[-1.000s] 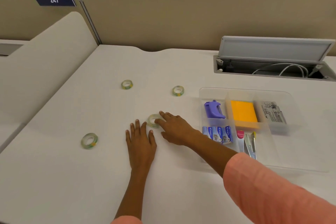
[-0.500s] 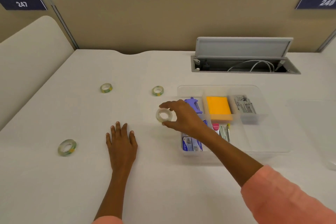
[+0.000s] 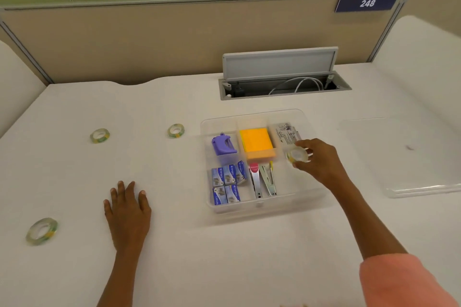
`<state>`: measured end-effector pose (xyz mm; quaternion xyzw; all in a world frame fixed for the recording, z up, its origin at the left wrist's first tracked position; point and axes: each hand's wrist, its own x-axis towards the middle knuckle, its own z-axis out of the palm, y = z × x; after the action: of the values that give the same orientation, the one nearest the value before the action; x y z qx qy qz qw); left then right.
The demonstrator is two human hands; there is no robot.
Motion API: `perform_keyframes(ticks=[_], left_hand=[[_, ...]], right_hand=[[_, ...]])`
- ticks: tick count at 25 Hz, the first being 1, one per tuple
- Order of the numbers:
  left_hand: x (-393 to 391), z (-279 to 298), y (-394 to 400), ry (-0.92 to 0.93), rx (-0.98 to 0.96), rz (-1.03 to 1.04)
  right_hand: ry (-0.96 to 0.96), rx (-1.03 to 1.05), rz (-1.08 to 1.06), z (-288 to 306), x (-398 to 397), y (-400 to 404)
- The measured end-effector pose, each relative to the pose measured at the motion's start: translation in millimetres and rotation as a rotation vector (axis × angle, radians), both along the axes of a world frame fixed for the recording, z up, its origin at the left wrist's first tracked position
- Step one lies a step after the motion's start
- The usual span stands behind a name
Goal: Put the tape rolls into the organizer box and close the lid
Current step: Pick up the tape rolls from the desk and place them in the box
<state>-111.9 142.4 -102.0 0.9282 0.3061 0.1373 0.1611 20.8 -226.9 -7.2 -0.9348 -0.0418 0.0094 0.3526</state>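
Altogether four tape rolls showed: three lay flat on the worktop (image 3: 174, 269), while the right hand (image 3: 321, 159) pinched the fourth roll (image 3: 296, 154), tilted, above the organizer box (image 3: 259, 204); left hand (image 3: 128, 214) rested flat, its grip spread.

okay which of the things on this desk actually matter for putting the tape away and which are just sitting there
Part of the job: the held tape roll in the right hand; three loose tape rolls; organizer box; clear lid.

Just there: purple dispenser, orange notes, staple boxes, staplers, cable hatch, resting left hand.
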Motion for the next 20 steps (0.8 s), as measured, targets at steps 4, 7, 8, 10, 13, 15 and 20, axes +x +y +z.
perform_keyframes(ticks=[4,7,8,10,13,15,20], left_hand=[[0.1,2.5,-0.9,0.022,0.021,0.000],[0.8,3.9,-1.8,0.051,0.023,0.001],[1.3,3.8,-2.0,0.060,0.020,0.002],[1.6,3.2,-2.4,0.060,0.021,0.000],[3.3,2.8,-2.5,0.067,0.032,0.005],[6.7,3.0,-4.0,0.080,0.011,0.016],[30.2,5.7,-14.1,0.073,-0.067,-0.074]], right_hand=[[0.025,-0.151,0.009,-23.6,-0.1,3.8],[0.055,-0.207,-0.010,-31.7,2.0,7.7],[0.063,-0.205,-0.009,-32.8,3.9,8.5],[0.075,-0.197,0.007,-33.5,7.8,9.0],[0.094,-0.204,0.018,-32.8,11.0,7.9],[0.101,-0.204,0.025,-30.1,10.7,8.3],[0.031,-0.273,0.025,-8.0,4.0,17.8]])
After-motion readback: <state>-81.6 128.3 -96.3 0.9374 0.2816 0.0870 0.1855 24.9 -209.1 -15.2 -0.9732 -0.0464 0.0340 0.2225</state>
